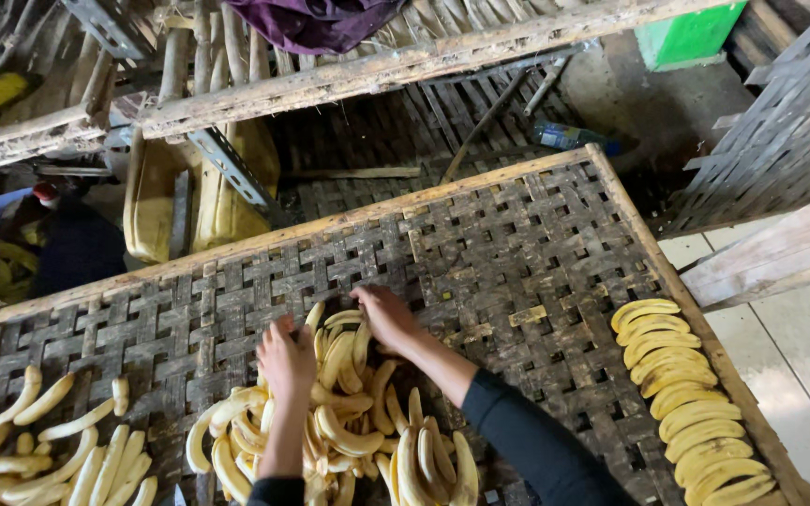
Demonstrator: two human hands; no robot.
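A heap of peeled yellow bananas [339,422] lies near the front middle of a woven bamboo tray [508,244]. My left hand [285,361] rests on the left side of the heap, fingers curled over the fruit. My right hand [388,317] reaches to the far end of the heap and presses on the bananas there; a dark sleeve covers that forearm. Whether either hand grips a single banana is not clear.
A neat row of bananas [686,403] lines the tray's right edge. More loose bananas [49,450] lie at the left front. Beyond the tray are a wooden beam [377,70], yellow jerrycans [203,187], a green box [691,33] and stacked woven trays [789,131]. Tiled floor [799,365] lies at the right.
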